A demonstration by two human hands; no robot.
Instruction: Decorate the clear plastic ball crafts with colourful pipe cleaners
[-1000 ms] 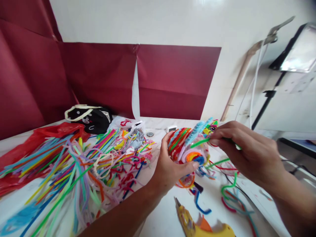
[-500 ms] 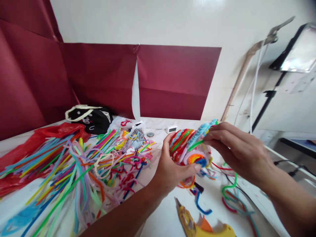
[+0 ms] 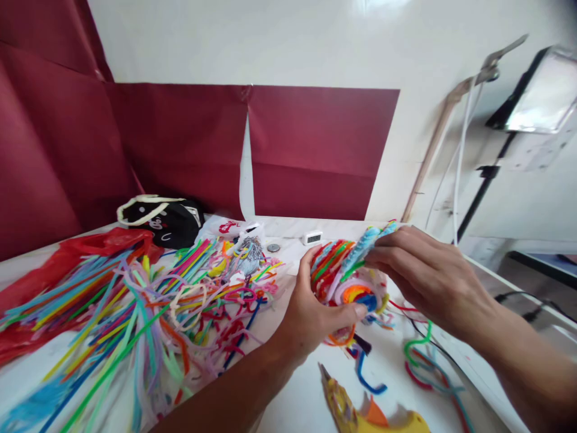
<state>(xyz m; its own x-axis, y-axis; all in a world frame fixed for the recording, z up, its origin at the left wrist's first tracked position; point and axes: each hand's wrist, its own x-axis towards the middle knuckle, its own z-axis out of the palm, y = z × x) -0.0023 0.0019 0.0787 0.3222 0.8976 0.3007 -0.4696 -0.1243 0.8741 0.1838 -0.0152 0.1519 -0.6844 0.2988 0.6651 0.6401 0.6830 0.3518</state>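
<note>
My left hand (image 3: 313, 316) is wrapped round a colourful pipe-cleaner craft (image 3: 333, 264), its thumb pressing near a blue part at the front. Diagonal stripes of red, orange, green and blue cover the craft's upper side, and purple and orange curves show below. With fingers pinched together, my right hand (image 3: 419, 264) holds the end of a green pipe cleaner (image 3: 352, 271) at the craft's right side. The fingertips are partly hidden there. Below the hands lies a yellow glue gun (image 3: 342, 406) with an orange trigger, beside a bent blue pipe cleaner (image 3: 367, 379).
A large heap of pipe cleaners (image 3: 148, 313) covers the left of the white table, partly on a red plastic bag (image 3: 108, 240). Behind it are a black bag (image 3: 180, 225) and a small white digital display (image 3: 312, 237). Loose pipe cleaners (image 3: 424, 355) and a black cable lie right.
My right fingers have drawn slightly left and closer to the craft, with the green pipe cleaner now lying lower against it. The left hand keeps its hold; the view has shifted slightly.
</note>
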